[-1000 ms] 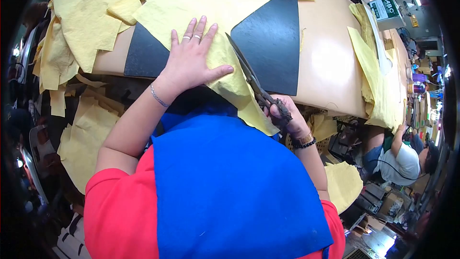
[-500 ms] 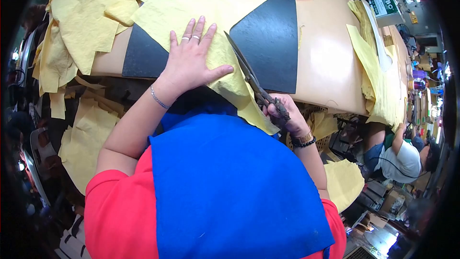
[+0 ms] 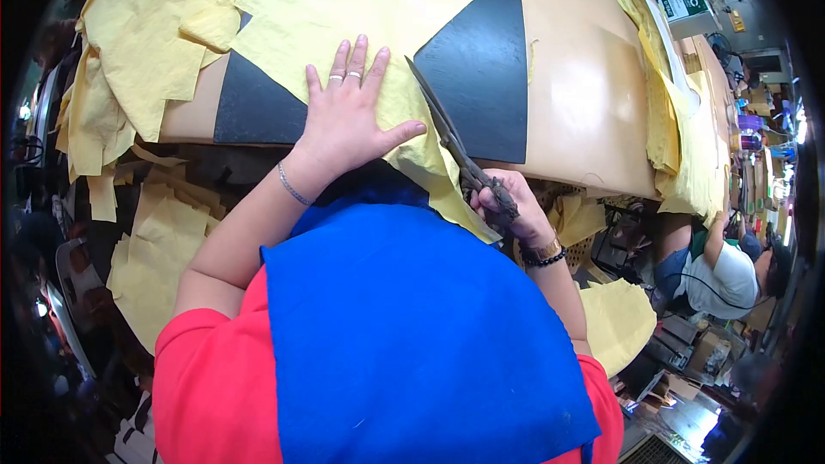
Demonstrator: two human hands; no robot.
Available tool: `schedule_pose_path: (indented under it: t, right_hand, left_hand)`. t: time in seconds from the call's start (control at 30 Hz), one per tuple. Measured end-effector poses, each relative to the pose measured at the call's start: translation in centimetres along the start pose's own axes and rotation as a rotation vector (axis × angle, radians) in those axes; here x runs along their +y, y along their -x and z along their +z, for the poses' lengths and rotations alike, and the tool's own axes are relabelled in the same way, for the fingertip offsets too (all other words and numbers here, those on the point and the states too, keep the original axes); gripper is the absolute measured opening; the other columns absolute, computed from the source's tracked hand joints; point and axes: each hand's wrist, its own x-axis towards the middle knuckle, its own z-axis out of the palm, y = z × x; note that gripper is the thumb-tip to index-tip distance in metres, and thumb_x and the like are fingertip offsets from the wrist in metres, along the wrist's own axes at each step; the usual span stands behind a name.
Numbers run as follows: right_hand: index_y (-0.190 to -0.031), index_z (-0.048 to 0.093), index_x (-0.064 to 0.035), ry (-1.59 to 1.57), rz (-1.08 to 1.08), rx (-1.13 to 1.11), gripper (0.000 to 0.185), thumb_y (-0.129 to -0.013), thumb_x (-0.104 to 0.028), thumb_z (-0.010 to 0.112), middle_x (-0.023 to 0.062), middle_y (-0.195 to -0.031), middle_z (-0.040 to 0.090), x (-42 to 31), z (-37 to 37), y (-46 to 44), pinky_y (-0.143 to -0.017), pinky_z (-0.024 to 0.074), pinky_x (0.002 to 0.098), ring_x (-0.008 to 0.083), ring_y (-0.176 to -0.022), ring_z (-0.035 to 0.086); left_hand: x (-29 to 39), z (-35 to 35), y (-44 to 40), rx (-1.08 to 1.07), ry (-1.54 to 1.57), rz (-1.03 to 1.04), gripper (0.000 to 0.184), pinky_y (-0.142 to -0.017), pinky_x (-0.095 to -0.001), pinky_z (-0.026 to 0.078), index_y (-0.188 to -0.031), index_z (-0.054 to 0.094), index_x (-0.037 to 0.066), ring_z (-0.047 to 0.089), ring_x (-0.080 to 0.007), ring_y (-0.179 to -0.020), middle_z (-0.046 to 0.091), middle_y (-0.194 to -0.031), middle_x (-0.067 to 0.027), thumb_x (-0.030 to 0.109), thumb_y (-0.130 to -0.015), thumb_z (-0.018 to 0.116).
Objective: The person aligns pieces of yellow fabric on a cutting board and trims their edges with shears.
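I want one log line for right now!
left hand: spread flat on yellow sheet | right hand: holding scissors | scissors: at sheet's edge | black mat: partly under sheet

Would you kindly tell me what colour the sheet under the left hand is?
The sheet is pale yellow, best seen in the head view.

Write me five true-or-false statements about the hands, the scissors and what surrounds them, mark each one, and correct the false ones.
1. The right hand grips the scissors. True.
2. Two rings show on the left hand. True.
3. The left hand is clenched in a fist. False: it lies spread on the yellow sheet.
4. A green apron is worn. False: the blue apron is worn.
5. A dark panel shows right of the scissors' blades. True.
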Motion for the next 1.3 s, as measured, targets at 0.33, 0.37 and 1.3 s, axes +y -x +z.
schedule_pose_path:
  t: [0.33, 0.37, 1.3]
  right_hand:
    - [-0.079, 0.058, -0.0076, 0.051, -0.073, 0.033, 0.028, -0.087, -0.031, 0.07, -0.0081, -0.062, 0.048, 0.9, -0.4, 0.8, -0.046, 0.0291, 0.0193, 0.0008, -0.052, 0.04]
    - [-0.079, 0.058, -0.0076, 0.056, -0.078, 0.036, 0.028, -0.087, -0.031, 0.07, -0.0085, -0.062, 0.047, 0.6, -0.3, 0.7, -0.046, 0.0285, 0.0196, 0.0007, -0.052, 0.039]
    - [-0.081, 0.059, -0.0064, -0.039, -0.06, 0.12, 0.025, -0.09, -0.029, 0.067, -0.0037, -0.066, 0.057, 1.6, 0.0, 1.6, -0.051, 0.0394, 0.0181, 0.0029, -0.057, 0.051]
  left_hand:
    - [-5.4, -1.0, -6.1, 0.023, 0.002, 0.259, 0.09, -0.11, -0.0646, 0.013, -0.149, 0.027, 0.024, 0.012, -0.0384, -0.144, 0.016, -0.156, -0.0172, 0.073, -0.078, 0.051]
    - [-6.1, -1.0, -6.6, 0.038, -0.021, 0.309, 0.087, -0.111, -0.0632, 0.013, -0.148, 0.03, 0.027, 0.014, -0.0371, -0.144, 0.019, -0.156, -0.0141, 0.072, -0.077, 0.053]
    - [-1.2, 0.4, -3.2, 0.036, -0.023, 0.046, 0.089, -0.109, -0.0662, 0.012, -0.149, 0.028, 0.022, 0.014, -0.0359, -0.144, 0.02, -0.155, -0.0189, 0.072, -0.079, 0.049]
